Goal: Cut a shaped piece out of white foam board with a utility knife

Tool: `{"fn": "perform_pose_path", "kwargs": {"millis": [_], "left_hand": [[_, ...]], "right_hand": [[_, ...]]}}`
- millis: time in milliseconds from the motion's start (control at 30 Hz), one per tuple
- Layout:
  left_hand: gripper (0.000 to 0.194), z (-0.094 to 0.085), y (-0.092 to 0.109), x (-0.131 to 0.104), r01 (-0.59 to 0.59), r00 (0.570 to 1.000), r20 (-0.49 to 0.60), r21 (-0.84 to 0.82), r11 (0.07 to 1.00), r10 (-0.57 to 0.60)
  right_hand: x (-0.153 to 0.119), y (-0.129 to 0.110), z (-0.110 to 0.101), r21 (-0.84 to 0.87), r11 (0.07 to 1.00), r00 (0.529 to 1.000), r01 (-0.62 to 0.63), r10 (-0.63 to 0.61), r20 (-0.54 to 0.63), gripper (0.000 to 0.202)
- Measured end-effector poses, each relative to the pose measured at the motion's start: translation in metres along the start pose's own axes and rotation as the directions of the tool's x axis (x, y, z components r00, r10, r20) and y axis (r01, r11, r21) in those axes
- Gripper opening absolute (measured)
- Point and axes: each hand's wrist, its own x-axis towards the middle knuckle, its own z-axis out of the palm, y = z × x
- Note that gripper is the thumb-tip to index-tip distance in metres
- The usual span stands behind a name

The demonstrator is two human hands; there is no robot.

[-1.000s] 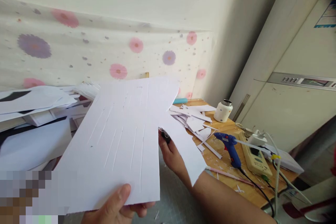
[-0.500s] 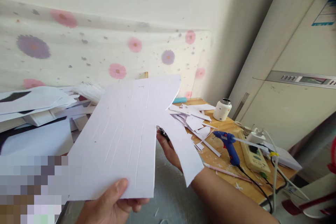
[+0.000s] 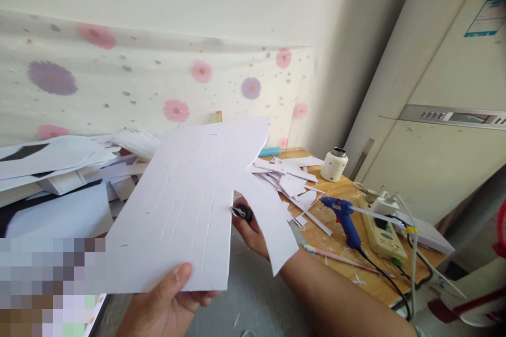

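My left hand [image 3: 169,289] grips the near edge of a white card sheet [image 3: 193,205], thumb on top and fingers underneath. Several scored lines run along the sheet, which is held up at a slant. From its right side a curved strip [image 3: 272,221] bends away, still joined at the middle beside a deep notch. Partly hidden behind the sheet, my right hand [image 3: 253,229] is closed around a black tool with a metal part [image 3: 242,211]. That tool sits in the gap between the sheet and the strip; its exact kind does not show.
White card offcuts [image 3: 294,184] litter the wooden table [image 3: 340,268]. To the right are a white jar [image 3: 334,164], a blue glue gun [image 3: 346,221], a power strip [image 3: 381,234] with cables and a pink pencil [image 3: 348,259]. Stacked white card pieces [image 3: 51,163] lie at left.
The black tool has come out from behind the sheet into the gap and shows more. My right hand has shifted slightly left, and the strip's lower end has moved slightly left and up.
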Motion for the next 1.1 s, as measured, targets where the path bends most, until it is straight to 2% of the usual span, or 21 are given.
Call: {"fn": "perform_pose_path", "kwargs": {"millis": [100, 167, 300, 333, 367, 400, 433, 467, 500, 567, 633, 733, 800, 833, 867, 900, 933, 967, 1033, 1067, 1100], "left_hand": [[0.075, 0.002, 0.000, 0.002, -0.039, 0.999, 0.010, -0.004, 0.999, 0.039], [0.067, 0.001, 0.000, 0.005, -0.063, 0.996, 0.057, -0.009, 0.998, 0.063], [0.060, -0.011, 0.003, 0.017, -0.162, 0.980, 0.115, 0.006, 0.987, 0.161], [0.060, -0.016, 0.006, 0.021, -0.199, 0.974, 0.108, 0.009, 0.980, 0.197], [0.060, -0.022, 0.009, 0.026, -0.223, 0.971, 0.095, 0.013, 0.975, 0.221], [0.061, -0.027, 0.012, 0.031, -0.239, 0.969, 0.075, 0.013, 0.971, 0.237], [0.063, -0.032, 0.016, 0.035, -0.243, 0.969, 0.052, 0.013, 0.970, 0.242], [0.065, -0.036, 0.019, 0.039, -0.239, 0.971, 0.027, 0.013, 0.971, 0.239], [0.067, -0.039, 0.021, 0.042, -0.233, 0.972, 0.005, 0.013, 0.972, 0.233], [0.067, -0.040, 0.024, 0.046, -0.230, 0.973, -0.007, 0.020, 0.973, 0.230], [0.064, -0.038, 0.025, 0.047, -0.241, 0.971, 0.004, 0.036, 0.970, 0.241], [0.058, -0.037, 0.027, 0.048, -0.282, 0.959, 0.057, 0.062, 0.957, 0.279], [0.064, -0.040, 0.030, 0.050, -0.296, 0.933, 0.227, 0.046, 0.954, 0.279], [0.074, -0.042, 0.031, 0.052, -0.292, 0.897, 0.356, 0.027, 0.956, 0.263], [0.082, -0.045, 0.031, 0.054, -0.278, 0.842, 0.487, 0.022, 0.960, 0.233], [0.085, -0.047, 0.030, 0.057, -0.264, 0.788, 0.586, 0.044, 0.963, 0.189], [0.079, -0.049, 0.027, 0.060, -0.259, 0.761, 0.633, 0.096, 0.961, 0.142], [0.066, -0.050, 0.022, 0.063, -0.254, 0.776, 0.623, 0.162, 0.954, 0.101], [0.035, -0.050, 0.006, 0.069, -0.228, 0.872, 0.485, 0.286, 0.931, 0.065], [0.029, -0.049, -0.003, 0.071, -0.214, 0.909, 0.408, 0.286, 0.934, 0.084], [0.029, -0.049, -0.011, 0.072, -0.208, 0.922, 0.376, 0.278, 0.938, 0.093]], "right_hand": [[-0.005, 0.007, 0.001, 0.044, 0.995, 0.980, 0.092, -0.098, 0.171, 0.016], [-0.008, 0.018, 0.006, 0.051, 0.996, 0.977, 0.079, -0.087, 0.197, 0.014], [-0.007, 0.050, 0.017, 0.014, 0.997, 0.981, -0.071, 0.067, 0.182, 0.009], [-0.004, 0.057, 0.016, 0.032, 0.990, 0.976, -0.139, 0.131, 0.174, 0.008], [0.000, 0.062, 0.015, 0.089, 0.961, 0.956, -0.260, 0.244, 0.162, 0.009], [0.005, 0.064, 0.012, 0.191, 0.895, 0.913, -0.402, 0.375, 0.164, 0.011], [0.008, 0.063, 0.008, 0.328, 0.780, 0.846, -0.533, 0.499, 0.188, 0.016], [0.011, 0.060, 0.005, 0.471, 0.629, 0.775, -0.618, 0.588, 0.231, 0.022], [0.013, 0.055, 0.002, 0.594, 0.482, 0.727, -0.644, 0.626, 0.281, 0.028], [0.012, 0.040, 0.002, 0.741, 0.303, 0.727, -0.599, 0.593, 0.346, 0.038], [0.008, 0.025, 0.007, 0.790, 0.212, 0.724, -0.576, 0.580, 0.372, 0.038], [-0.001, 0.009, 0.019, 0.811, 0.065, 0.660, -0.581, 0.621, 0.423, 0.036], [-0.004, 0.005, 0.024, 0.825, -0.020, 0.635, -0.564, 0.628, 0.449, 0.037], [-0.005, 0.004, 0.025, 0.834, -0.049, 0.639, -0.550, 0.619, 0.457, 0.037], [-0.006, 0.003, 0.026, 0.843, -0.069, 0.651, -0.533, 0.603, 0.462, 0.036], [-0.006, 0.003, 0.026, 0.853, -0.085, 0.669, -0.515, 0.582, 0.462, 0.036], [-0.007, 0.002, 0.026, 0.863, -0.096, 0.689, -0.496, 0.561, 0.459, 0.035], [-0.008, 0.001, 0.027, 0.870, -0.103, 0.706, -0.483, 0.542, 0.456, 0.034], [-0.011, -0.003, 0.029, 0.876, -0.104, 0.725, -0.472, 0.519, 0.452, 0.033], [-0.013, -0.005, 0.031, 0.874, -0.099, 0.730, -0.475, 0.511, 0.454, 0.032], [-0.016, -0.008, 0.033, 0.870, -0.093, 0.733, -0.484, 0.500, 0.461, 0.032]]}}
